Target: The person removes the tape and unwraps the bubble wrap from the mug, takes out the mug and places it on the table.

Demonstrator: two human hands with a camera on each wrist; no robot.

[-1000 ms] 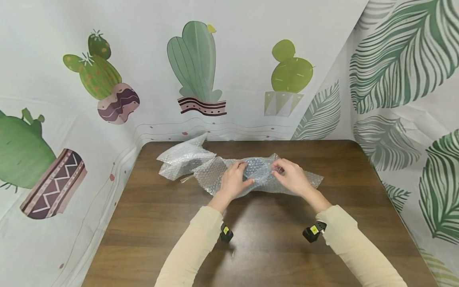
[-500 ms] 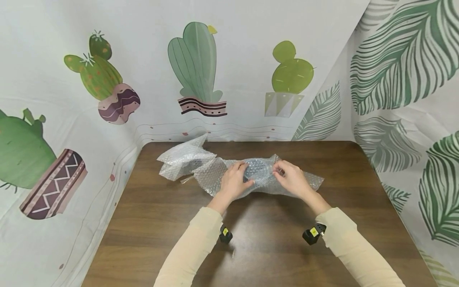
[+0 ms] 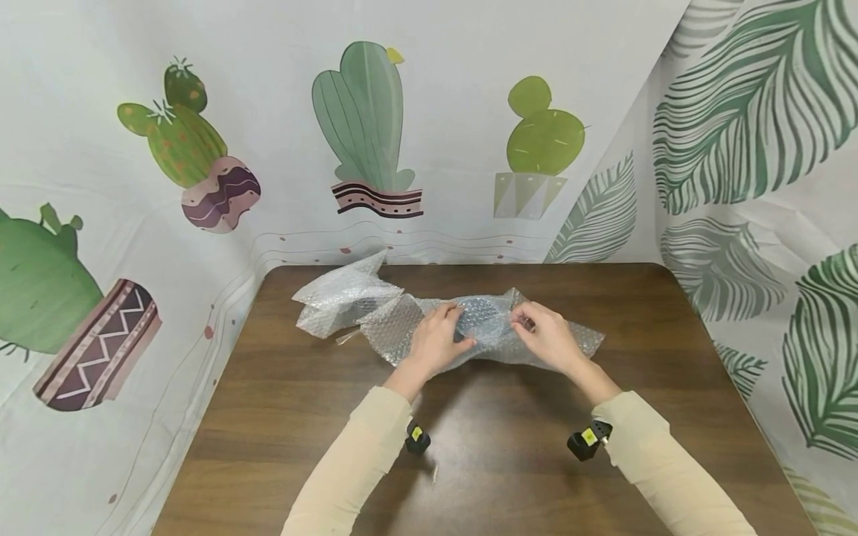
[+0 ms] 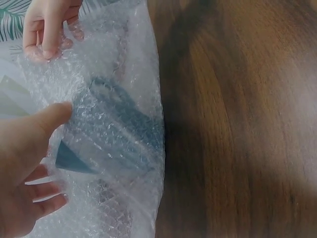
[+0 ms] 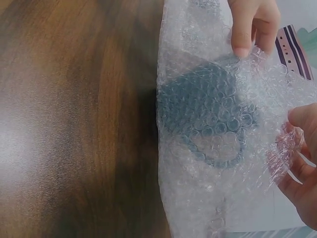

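Observation:
A blue-grey mug lies on its side under clear bubble wrap. Its handle ring shows through the bubbles in the right wrist view, and a bare wedge of the mug shows in the left wrist view. My left hand grips the mug through the wrap, thumb on the near side and fingers beyond. On the other side, my right hand pinches a crumpled edge of the bubble wrap between thumb and fingers. The mug's underside is hidden.
A second crumpled bubble-wrap bundle sits at the back left of the brown wooden table, with something darker inside that I cannot make out. A cloth printed with cacti and leaves hangs behind the table.
My right hand's fingertips have shifted slightly right and toward me, and look more curled. My left hand and the wrapped mug stay almost where they were.

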